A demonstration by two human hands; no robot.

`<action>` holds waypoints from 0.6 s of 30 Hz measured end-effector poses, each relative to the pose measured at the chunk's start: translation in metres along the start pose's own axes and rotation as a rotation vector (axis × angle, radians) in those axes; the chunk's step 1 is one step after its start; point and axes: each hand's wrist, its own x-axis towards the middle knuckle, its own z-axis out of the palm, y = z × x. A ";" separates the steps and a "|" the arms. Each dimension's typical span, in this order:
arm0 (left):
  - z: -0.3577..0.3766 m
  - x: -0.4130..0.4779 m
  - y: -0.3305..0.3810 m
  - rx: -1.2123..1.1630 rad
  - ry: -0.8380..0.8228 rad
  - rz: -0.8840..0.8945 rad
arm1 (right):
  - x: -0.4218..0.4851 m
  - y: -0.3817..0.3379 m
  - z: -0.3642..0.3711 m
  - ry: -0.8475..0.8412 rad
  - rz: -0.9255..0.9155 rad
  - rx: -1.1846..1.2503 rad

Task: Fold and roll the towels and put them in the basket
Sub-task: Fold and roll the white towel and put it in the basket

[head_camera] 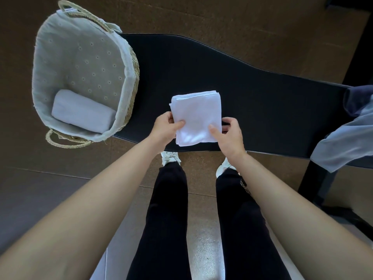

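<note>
On black table over brown floor, left hand and right hand pinch towel.

Light even, moderately bright, diffuse; shadows soft. Glare patch on floor at bottom centre. Strong wide-angle bowing: table edges curve. Overall slightly soft

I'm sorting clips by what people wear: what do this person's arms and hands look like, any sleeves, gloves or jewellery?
The left forearm and right forearm are bare for all their visible length, with no sleeve in view. The left hand and right hand wear no gloves, and no watch, bracelet or ring shows.
</note>
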 end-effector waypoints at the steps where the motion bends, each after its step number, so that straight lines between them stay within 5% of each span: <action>1: 0.004 -0.002 -0.002 0.039 0.034 0.034 | 0.002 -0.001 0.000 -0.029 -0.009 0.008; 4: 0.015 -0.011 -0.008 0.230 0.283 0.323 | 0.007 -0.004 -0.002 -0.121 -0.025 0.014; 7: 0.024 -0.018 -0.015 0.353 0.221 0.566 | 0.009 -0.004 0.000 -0.137 -0.043 -0.011; 18: 0.023 -0.014 -0.008 0.884 0.130 0.513 | -0.004 0.002 -0.008 -0.240 -0.210 -0.188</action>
